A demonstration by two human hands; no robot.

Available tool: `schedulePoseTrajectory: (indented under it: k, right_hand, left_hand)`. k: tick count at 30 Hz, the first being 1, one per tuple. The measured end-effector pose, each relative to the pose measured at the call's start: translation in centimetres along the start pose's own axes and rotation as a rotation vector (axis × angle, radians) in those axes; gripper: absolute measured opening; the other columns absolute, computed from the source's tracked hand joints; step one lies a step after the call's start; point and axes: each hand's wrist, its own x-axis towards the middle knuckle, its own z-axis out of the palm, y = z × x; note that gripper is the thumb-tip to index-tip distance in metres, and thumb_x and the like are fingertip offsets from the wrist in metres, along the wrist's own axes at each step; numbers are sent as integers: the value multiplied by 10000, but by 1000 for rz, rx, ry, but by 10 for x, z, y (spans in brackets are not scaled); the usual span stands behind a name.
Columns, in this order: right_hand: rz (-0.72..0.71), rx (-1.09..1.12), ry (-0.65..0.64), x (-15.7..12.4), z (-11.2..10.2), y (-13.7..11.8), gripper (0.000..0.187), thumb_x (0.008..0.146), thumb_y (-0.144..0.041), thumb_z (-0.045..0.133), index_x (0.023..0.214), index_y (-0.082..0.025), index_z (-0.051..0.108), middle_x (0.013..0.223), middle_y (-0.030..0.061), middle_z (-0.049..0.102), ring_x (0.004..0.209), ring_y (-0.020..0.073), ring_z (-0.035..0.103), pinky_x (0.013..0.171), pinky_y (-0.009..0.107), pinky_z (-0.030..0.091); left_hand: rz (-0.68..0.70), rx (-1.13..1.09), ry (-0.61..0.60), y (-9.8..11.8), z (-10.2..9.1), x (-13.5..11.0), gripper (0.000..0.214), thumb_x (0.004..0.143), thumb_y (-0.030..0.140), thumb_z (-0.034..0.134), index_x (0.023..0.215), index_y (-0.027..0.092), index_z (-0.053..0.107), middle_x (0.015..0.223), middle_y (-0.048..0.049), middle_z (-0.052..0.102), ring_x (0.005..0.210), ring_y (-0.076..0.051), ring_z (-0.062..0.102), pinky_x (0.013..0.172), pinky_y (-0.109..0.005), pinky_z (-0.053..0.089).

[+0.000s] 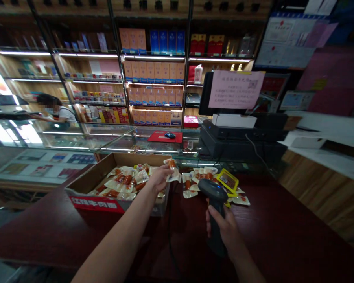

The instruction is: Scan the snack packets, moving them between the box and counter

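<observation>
My left hand (pixel 158 177) is closed on a small clear snack packet (pixel 172 169) with an orange-red sausage inside, held over the right end of an open cardboard box (pixel 85 184). The box holds several more such packets (pixel 124 181). My right hand (pixel 224 228) grips the handle of a dark barcode scanner (pixel 214 192), its head pointing toward the held packet. A loose pile of similar packets (pixel 199 177) and a yellow-edged packet (pixel 227 180) lie on the dark red counter (pixel 283 232) just beyond the scanner.
A black till with a screen and a pink paper notice (pixel 236 89) stands at the back right. A glass display counter (pixel 85 139) with a red mat and mouse (pixel 169 135) runs behind. A person (pixel 54 110) sits at far left before lit shelves of boxes.
</observation>
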Motion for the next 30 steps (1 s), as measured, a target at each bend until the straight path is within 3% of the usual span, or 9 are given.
schedulePoseTrajectory:
  k: [6,11,13,16,19,23,27,30]
  right_hand:
    - [-55,1,143,-2,-48,-17,413,637,-514,692,810,-176,529,521,-55,544,366,97,482,333,216,413]
    - [-55,-14,246,-8,-80,-28,401,622,-534,690,671,-180,510,443,-54,518,352,103,480,342,220,415]
    - [-49,-9,289,-12,-89,-31,398,610,-529,697,673,-184,510,445,-56,520,349,107,486,343,224,418]
    - [-69,10,340,-17,-96,-34,407,600,-514,710,761,-187,529,496,-59,544,356,109,495,340,226,423]
    - [-53,-3,341,-19,-98,-34,412,610,-515,701,788,-184,532,490,-60,543,339,106,488,334,226,415]
    - [-30,-14,309,-18,-93,-30,392,624,-513,689,769,-188,526,489,-61,540,336,108,490,332,229,414]
    - [-29,-2,249,-13,-82,-21,396,634,-506,691,797,-184,528,513,-58,542,361,110,499,335,228,426]
    - [0,-10,169,-7,-68,-11,371,653,-511,673,729,-185,513,487,-56,530,356,108,491,336,225,421]
  left_hand:
    - [-61,78,-112,-56,65,42,137,619,48,655,744,81,609,595,-43,608,502,-116,569,532,-238,472]
    - [-93,135,-98,-92,109,64,166,628,71,648,786,86,604,613,-43,604,515,-131,571,535,-264,475]
    - [-97,177,-70,-102,123,71,214,632,60,626,841,96,598,612,-35,597,513,-138,565,539,-280,476]
    - [-4,291,96,-114,134,81,335,586,-14,601,893,120,594,664,-33,610,600,-154,589,598,-277,477]
    - [178,401,220,-119,132,86,420,523,-89,582,876,138,611,831,-62,650,820,-177,608,722,-251,460]
    - [296,454,211,-111,114,80,385,522,-70,606,841,143,643,843,-66,664,877,-194,600,783,-260,441]
    - [343,478,162,-83,80,62,293,556,4,645,812,146,658,787,-49,666,811,-178,608,767,-265,448]
    - [405,549,176,-48,41,45,226,565,73,674,776,154,662,838,-55,674,859,-183,609,812,-271,437]
